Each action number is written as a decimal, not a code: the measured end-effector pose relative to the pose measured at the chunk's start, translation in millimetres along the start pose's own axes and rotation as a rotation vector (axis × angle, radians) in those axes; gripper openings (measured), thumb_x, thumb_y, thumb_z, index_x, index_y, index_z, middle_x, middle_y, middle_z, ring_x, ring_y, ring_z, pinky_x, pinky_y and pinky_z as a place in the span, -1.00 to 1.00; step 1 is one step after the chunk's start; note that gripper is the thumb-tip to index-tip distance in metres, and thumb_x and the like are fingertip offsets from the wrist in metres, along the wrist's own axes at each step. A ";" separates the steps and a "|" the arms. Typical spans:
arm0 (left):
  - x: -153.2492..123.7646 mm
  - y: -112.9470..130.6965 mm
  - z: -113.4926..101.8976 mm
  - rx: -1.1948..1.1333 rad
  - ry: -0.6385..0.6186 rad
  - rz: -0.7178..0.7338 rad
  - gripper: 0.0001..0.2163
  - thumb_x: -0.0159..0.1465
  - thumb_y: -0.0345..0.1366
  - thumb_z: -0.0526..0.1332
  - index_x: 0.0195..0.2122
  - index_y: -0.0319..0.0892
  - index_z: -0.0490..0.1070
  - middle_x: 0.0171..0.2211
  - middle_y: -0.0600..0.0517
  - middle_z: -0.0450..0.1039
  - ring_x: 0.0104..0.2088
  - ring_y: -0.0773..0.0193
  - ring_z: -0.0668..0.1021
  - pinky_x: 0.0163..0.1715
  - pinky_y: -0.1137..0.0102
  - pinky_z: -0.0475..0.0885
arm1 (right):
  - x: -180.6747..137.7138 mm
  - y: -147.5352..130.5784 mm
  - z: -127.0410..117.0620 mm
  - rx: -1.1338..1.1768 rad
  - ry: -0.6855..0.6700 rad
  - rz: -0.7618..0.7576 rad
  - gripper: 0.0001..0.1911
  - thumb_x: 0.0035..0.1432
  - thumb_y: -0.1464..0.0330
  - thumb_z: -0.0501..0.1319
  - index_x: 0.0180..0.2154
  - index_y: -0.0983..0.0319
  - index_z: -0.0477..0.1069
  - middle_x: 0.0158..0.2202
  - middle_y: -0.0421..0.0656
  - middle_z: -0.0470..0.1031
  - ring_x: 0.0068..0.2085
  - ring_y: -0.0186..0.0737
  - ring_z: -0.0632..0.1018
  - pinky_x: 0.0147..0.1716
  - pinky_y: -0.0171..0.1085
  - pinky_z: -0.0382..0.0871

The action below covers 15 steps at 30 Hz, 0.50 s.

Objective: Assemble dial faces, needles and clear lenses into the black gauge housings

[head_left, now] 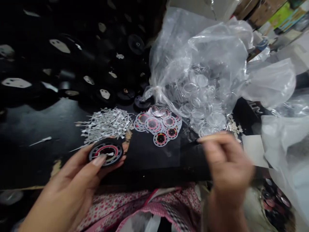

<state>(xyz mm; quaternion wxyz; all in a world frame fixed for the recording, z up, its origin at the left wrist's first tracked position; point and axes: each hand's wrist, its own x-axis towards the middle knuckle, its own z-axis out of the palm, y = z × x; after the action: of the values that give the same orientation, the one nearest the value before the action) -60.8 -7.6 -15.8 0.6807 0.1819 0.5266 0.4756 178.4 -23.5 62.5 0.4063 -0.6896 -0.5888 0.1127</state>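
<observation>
A round black gauge [106, 152] with a red-and-white ringed dial and a white pointer is held in my left hand [79, 175], the thumb pressing on its face. My right hand [227, 164], blurred by motion, is to the right with its fingers closed. What it grips is too smeared to make out. Just beyond the gauge lies a pile of white pointers [107, 124]. Between my hands, farther back, is a heap of printed dial discs [160, 139]. A clear plastic bag [176, 38] of round transparent covers [195, 101] stands behind my right hand.
Many black gauge housings [136, 43] crowd the back left of the dark table [154, 158]. One loose pointer [41, 140] lies far left. More plastic bags [270, 80] and a white card [253, 149] are on the right. A container of dark round parts [277, 201] sits at lower right.
</observation>
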 end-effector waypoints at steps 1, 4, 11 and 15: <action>-0.2 1.4 3.1 -0.014 0.014 -0.016 -0.87 0.24 -0.26 0.37 -0.18 -0.05 0.63 -0.14 0.07 0.69 -0.04 0.08 0.66 -0.12 0.40 0.63 | 1.3 14.1 -10.3 -0.064 0.226 0.078 -0.82 0.36 0.27 0.17 -0.26 0.15 0.50 -0.32 -0.19 0.55 -0.28 -0.23 0.54 -0.23 -0.21 0.36; -4.2 0.4 17.2 -0.088 -0.037 -0.188 -0.80 0.25 -0.18 0.35 -0.16 -0.13 0.64 -0.10 -0.09 0.69 -0.09 0.02 0.68 -0.14 0.30 0.65 | 5.6 59.2 -18.2 0.052 0.307 0.224 -0.83 0.28 0.31 0.19 -0.19 0.20 0.52 -0.24 -0.14 0.57 -0.17 -0.17 0.57 -0.10 -0.14 0.38; -4.7 -16.6 37.0 -0.220 -0.224 -0.469 -0.79 0.36 -0.23 0.26 -0.19 -0.23 0.64 -0.08 -0.20 0.67 -0.08 0.01 0.69 0.02 0.18 0.57 | 10.1 55.4 23.4 0.486 0.243 0.192 -0.92 0.16 0.44 0.13 -0.33 0.18 0.37 -0.59 -0.36 0.19 -0.59 -0.38 0.26 -0.48 -0.28 0.28; -1.4 -17.6 34.9 -0.232 -0.215 -0.446 -0.84 0.31 -0.25 0.33 -0.16 -0.18 0.64 -0.05 -0.15 0.67 -0.09 0.04 0.69 0.00 0.20 0.58 | 7.6 2.9 42.3 0.679 -0.022 0.036 -0.85 0.14 0.47 0.04 -0.33 0.13 0.32 -0.54 -0.32 0.19 -0.58 -0.36 0.27 -0.53 -0.28 0.28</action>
<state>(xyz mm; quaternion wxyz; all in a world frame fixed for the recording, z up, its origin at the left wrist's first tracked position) -21.7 -8.5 -15.0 0.8369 0.0319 0.4204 0.3491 155.8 1.5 35.6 0.6043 -0.5240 -0.5097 0.3169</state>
